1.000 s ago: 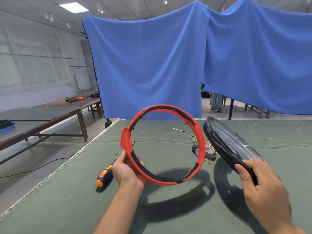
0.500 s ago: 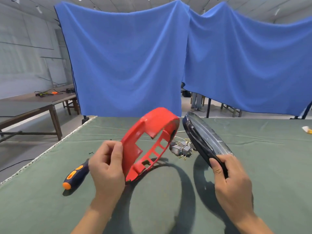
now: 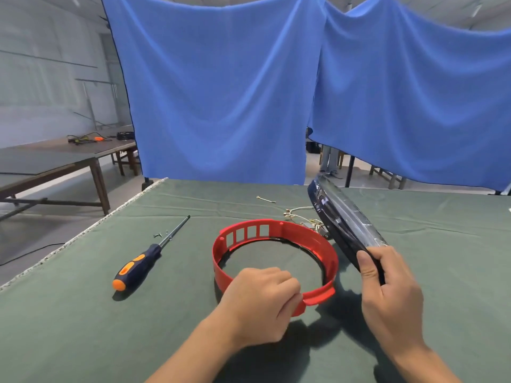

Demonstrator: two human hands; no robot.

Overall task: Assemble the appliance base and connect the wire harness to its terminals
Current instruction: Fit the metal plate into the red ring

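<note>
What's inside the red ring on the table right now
Inside the red ring only the bare green table cover shows. The left hand grips the near rim and hides part of it, so anything beneath the hand cannot be seen.

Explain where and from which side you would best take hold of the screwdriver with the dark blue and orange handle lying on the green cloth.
Grip the screwdriver by its thick handle, coming down from above. It lies flat with open cloth around the handle, which points toward the near edge, and the thin metal shaft would give poor purchase.
</note>
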